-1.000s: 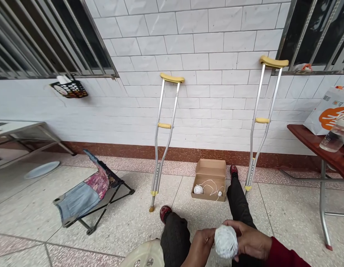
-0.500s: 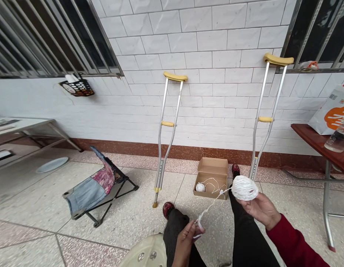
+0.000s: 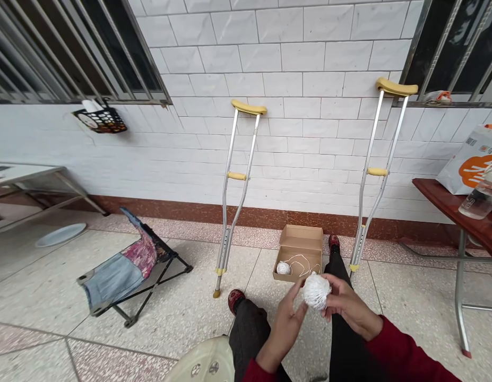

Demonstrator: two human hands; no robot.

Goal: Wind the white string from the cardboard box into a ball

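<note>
Left hand (image 3: 284, 330) and right hand (image 3: 349, 307) are gripping a ball of white string (image 3: 316, 292) over the lap, fingers spreading apart around it from both sides; beyond, on the floor, an open cardboard box (image 3: 298, 267) is holding a smaller string ball (image 3: 283, 268)

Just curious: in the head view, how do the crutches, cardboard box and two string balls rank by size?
1. Crutches, alike
2. cardboard box
3. held string ball and boxed string ball, unranked: the held one is nearer the camera
</note>
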